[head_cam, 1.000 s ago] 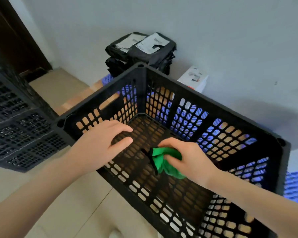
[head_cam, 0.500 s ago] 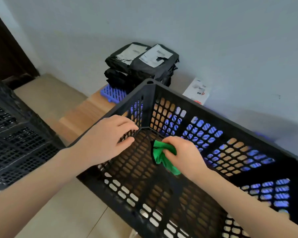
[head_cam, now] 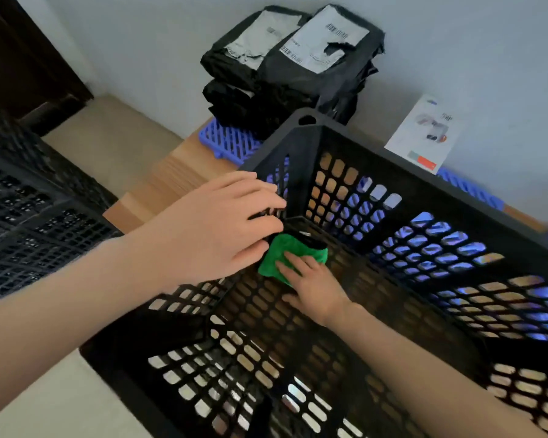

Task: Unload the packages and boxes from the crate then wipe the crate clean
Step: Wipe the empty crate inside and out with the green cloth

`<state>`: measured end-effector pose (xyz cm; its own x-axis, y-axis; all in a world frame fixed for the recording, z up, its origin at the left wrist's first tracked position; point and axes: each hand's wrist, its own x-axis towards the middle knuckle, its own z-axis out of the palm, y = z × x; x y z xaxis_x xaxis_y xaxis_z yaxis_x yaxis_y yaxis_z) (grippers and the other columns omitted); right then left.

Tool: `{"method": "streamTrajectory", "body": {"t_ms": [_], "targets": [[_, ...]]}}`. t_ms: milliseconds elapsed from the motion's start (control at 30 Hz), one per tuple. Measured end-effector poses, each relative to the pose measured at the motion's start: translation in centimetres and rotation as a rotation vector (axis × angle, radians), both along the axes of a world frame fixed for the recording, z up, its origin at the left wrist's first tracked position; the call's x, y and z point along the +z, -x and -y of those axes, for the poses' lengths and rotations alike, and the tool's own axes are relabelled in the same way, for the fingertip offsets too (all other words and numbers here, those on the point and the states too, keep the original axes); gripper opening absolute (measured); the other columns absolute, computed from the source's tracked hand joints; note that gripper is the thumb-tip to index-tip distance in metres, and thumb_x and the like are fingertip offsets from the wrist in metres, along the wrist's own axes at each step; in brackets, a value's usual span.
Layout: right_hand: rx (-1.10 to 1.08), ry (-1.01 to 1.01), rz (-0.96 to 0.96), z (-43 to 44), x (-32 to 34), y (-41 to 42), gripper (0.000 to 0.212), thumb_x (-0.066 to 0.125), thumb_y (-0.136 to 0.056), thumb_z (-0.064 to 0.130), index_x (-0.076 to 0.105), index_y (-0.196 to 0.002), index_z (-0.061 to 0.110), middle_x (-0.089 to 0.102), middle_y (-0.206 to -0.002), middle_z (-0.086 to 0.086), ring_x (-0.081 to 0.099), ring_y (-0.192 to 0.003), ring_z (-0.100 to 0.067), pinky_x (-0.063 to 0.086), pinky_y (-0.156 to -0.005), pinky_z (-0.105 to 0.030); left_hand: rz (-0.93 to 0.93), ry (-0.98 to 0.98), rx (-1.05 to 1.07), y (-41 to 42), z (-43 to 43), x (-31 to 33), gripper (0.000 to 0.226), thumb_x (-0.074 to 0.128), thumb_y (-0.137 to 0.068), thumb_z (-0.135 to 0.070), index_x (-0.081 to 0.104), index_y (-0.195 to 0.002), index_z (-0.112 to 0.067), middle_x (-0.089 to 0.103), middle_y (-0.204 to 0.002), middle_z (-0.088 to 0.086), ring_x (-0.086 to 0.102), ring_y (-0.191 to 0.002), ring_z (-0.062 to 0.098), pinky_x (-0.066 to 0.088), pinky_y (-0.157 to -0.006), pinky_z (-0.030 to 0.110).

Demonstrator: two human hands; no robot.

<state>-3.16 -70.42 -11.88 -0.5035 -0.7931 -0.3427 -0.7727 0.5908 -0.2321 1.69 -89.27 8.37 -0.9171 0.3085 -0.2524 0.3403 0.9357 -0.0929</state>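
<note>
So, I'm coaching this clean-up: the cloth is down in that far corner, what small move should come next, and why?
Probably sweep the green cloth back along the crate floor toward the near side. The right hand presses it flat in the far corner, the left hand rests on the rim, and the floor in view is otherwise bare.

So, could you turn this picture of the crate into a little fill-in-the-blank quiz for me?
1. The right hand presses a ____ cloth onto the crate floor.
2. The left hand rests on the crate's rim and holds ____.
3. The stacked packages beyond the crate have ____ wrapping.

Missing words: green; nothing; black.
</note>
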Motion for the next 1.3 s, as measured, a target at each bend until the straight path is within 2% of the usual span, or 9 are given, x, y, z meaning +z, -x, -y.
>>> {"method": "streamTrajectory", "body": {"t_ms": [67,200,300,400,567,700,900,1067,1300], "targets": [[-0.012,-0.001,0.004,-0.1,-0.8,-0.3,0.063,0.041,-0.097,0.049,0.024,-0.151,0.024,0.020,-0.157,-0.003,0.026,-0.138,-0.026,0.023,-0.114,-0.040,0.089,0.136,-0.009,1.3,0.2,0.1,0.048,0.020,-0.102,-0.044,0.024,-0.150,-0.036,0.008,-0.161,-0.014,-0.002,-0.149,0.007,-0.002,-0.121,0.036],[-0.076,0.231,-0.107,0.1,-0.3,0.9,0.048,0.045,-0.097,0.042,0.047,-0.140,0.022,0.038,-0.149,-0.005,0.040,-0.131,-0.028,0.034,-0.108,-0.043,0.073,0.140,-0.110,2.9,0.7,0.2,0.048,0.021,-0.102,-0.046,0.025,-0.149,-0.039,0.005,-0.161,-0.016,-0.007,-0.149,0.006,-0.006,-0.121,0.037],[-0.034,0.159,-0.193,0.4,-0.6,2.2,0.058,0.047,-0.093,0.052,0.036,-0.146,0.030,0.017,-0.159,-0.007,0.017,-0.145,-0.032,0.013,-0.117,-0.050,-0.020,-0.009,-0.196,3.1,1.1,0.1,0.043,0.036,-0.099,-0.042,0.048,-0.139,-0.034,0.031,-0.156,-0.008,0.014,-0.149,0.013,0.000,-0.122,0.043],[-0.029,0.013,-0.136,0.2,-2.1,2.5,0.068,0.029,-0.092,0.066,0.009,-0.152,0.039,-0.008,-0.161,-0.005,-0.005,-0.147,-0.030,-0.007,-0.117,-0.049,-0.122,-0.186,-0.299,3.2,1.8,-0.5,0.032,0.056,-0.089,-0.035,0.071,-0.114,-0.023,0.063,-0.130,-0.002,0.048,-0.133,0.018,0.013,-0.121,0.050],[-0.147,0.005,-0.114,1.0,-2.7,-0.1,0.078,0.024,-0.085,0.074,0.019,-0.151,0.033,0.007,-0.160,-0.013,0.017,-0.142,-0.037,0.016,-0.114,-0.053,-0.137,-0.304,-0.260,3.6,2.2,-1.3,0.031,0.052,-0.086,-0.036,0.072,-0.107,-0.024,0.068,-0.113,-0.008,0.060,-0.115,0.012,0.012,-0.122,0.045],[-0.259,0.232,-0.225,2.3,-3.0,-3.6,0.052,0.067,-0.082,0.040,0.060,-0.129,0.019,0.050,-0.140,-0.015,0.054,-0.115,-0.035,0.049,-0.093,-0.047,-0.159,-0.334,-0.257,3.6,2.2,-1.6,0.029,0.059,-0.085,-0.033,0.071,-0.110,-0.023,0.069,-0.112,-0.007,0.062,-0.109,0.012,0.016,-0.121,0.046],[-0.134,0.455,-0.126,4.3,-4.5,-9.5,0.040,0.065,-0.081,0.038,0.066,-0.119,0.023,0.058,-0.127,-0.008,0.047,-0.106,-0.023,0.051,-0.084,-0.035,-0.157,-0.345,-0.236,3.6,2.2,-1.6,0.030,0.061,-0.085,-0.031,0.071,-0.111,-0.022,0.070,-0.108,-0.008,0.063,-0.102,0.012,0.019,-0.120,0.047],[-0.150,0.321,-0.195,3.4,-5.5,-10.7,0.053,0.056,-0.086,0.056,0.049,-0.135,0.035,0.042,-0.146,-0.011,0.039,-0.129,-0.033,0.034,-0.109,-0.053,-0.153,-0.322,-0.235,3.5,2.2,-1.6,0.032,0.058,-0.086,-0.035,0.070,-0.114,-0.023,0.070,-0.107,-0.007,0.063,-0.103,0.012,0.017,-0.121,0.047],[0.095,0.500,-0.234,3.6,-6.6,-11.2,0.043,0.060,-0.087,0.015,0.056,-0.129,0.024,0.053,-0.127,-0.006,0.050,-0.108,-0.024,0.039,-0.096,-0.037,-0.137,-0.307,-0.220,3.5,2.1,-1.5,0.035,0.055,-0.087,-0.038,0.069,-0.117,-0.024,0.069,-0.109,-0.009,0.062,-0.106,0.010,0.015,-0.121,0.046]]}}
